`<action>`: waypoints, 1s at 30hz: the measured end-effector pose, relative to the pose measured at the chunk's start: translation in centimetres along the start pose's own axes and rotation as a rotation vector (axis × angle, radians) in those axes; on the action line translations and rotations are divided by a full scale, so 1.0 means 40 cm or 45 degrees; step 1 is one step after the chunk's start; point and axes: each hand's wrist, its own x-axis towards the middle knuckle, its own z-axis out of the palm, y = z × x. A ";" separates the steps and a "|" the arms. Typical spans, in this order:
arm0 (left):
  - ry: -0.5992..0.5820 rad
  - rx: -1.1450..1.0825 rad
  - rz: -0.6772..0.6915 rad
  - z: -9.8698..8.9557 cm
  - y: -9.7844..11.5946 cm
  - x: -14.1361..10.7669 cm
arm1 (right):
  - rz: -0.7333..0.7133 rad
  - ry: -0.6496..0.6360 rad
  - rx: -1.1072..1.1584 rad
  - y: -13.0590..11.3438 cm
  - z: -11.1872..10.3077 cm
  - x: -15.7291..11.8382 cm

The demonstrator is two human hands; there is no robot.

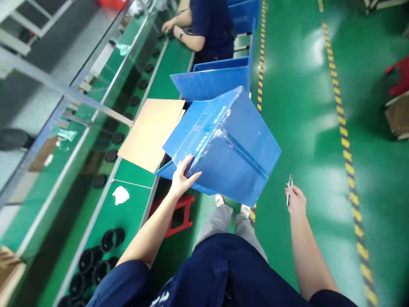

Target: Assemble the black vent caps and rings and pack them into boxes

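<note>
My left hand (183, 177) grips the lower edge of a blue corrugated plastic bin (230, 145), which hangs tilted in the air with its taped seam showing. My right hand (296, 200) is well to the right of the bin, over the green floor. It pinches a slim dark-and-silver object (289, 189), possibly a pen or small tool; the picture does not settle which. A flat cardboard sheet (150, 132) lies on the green workbench just beyond the bin's left side, partly hidden by it.
Several black rubber rings (91, 264) sit on the green bench at lower left, with more in a row further along. A red stool (174, 215) stands below the bench edge. Another blue bin (214, 79) stands ahead, beside a seated co-worker (207, 32). Yellow-and-black tape (347, 149) marks the floor.
</note>
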 end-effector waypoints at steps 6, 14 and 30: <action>0.380 -0.215 0.167 0.093 0.000 -0.120 | -1.317 -0.744 -0.541 -0.588 0.240 -0.102; 0.523 -0.619 0.187 0.176 -0.015 -0.134 | -2.430 -1.774 -1.365 -0.848 0.568 -0.399; 0.647 -0.455 0.141 0.200 0.030 -0.140 | -3.057 -2.318 -1.584 -0.931 0.672 -0.430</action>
